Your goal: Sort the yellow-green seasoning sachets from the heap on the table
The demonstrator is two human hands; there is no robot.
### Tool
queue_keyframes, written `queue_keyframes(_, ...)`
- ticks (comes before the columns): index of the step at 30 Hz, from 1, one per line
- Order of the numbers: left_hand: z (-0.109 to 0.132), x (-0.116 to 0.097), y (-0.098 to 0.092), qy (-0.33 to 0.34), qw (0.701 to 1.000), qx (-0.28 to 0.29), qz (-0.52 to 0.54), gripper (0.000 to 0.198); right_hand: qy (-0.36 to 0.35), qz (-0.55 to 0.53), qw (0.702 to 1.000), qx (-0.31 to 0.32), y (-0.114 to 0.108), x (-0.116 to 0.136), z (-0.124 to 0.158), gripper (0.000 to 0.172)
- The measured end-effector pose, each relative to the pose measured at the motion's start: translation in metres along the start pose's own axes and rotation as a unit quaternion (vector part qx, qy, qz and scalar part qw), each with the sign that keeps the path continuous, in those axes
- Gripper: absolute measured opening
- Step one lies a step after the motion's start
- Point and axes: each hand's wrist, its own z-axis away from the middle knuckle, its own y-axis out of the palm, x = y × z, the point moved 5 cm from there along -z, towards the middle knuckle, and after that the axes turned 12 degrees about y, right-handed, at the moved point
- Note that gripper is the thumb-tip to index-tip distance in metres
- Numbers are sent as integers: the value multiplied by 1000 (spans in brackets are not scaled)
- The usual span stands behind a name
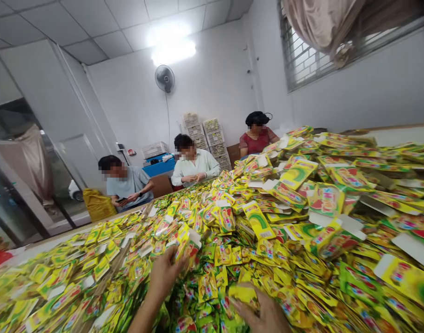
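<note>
My left hand (165, 270) is closed round a small yellow printed carton (189, 243) whose white end flap stands up. Lower and to the right, my right hand (262, 307) grips a yellow sachet (245, 293) between thumb and fingers; the hand is slightly blurred. Beneath and between both hands lie many loose yellow and green sachets (208, 282) with fruit pictures. Flat yellow cartons (297, 173), several with white flaps sticking out, are heaped to the right and beyond.
Three people sit along the far side: one in grey-blue (128, 182), one in pale green (194, 166), one in red (257, 136). Stacked crates (217, 138) stand behind them, with a yellow bag (97, 203) at left. A fan (165, 78) hangs on the wall.
</note>
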Motion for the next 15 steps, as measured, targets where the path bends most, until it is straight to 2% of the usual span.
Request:
queue_keyframes(2,30,-22,16,2,992,40,124,35,-2,-38,998,-45,-16,12,2,40)
queue_keyframes(3,45,-32,26,-10,977,61,202,35,-7,-57,996,-64,-22,17,3,41)
queue_keyframes(5,72,-48,41,-61,930,86,353,35,-12,-72,994,-77,-29,24,3,38)
queue_keyframes(7,88,-56,49,-113,885,79,445,34,4,-49,996,-70,-29,25,3,35)
queue_keyframes(9,92,-58,50,-145,852,65,498,33,28,-9,998,-62,-29,21,2,32)
queue_keyframes(11,91,-56,47,-151,838,54,522,31,42,18,998,-37,-29,16,4,28)
queue_keyframes(15,99,-52,38,-180,842,31,508,29,36,5,998,55,-16,5,7,25)
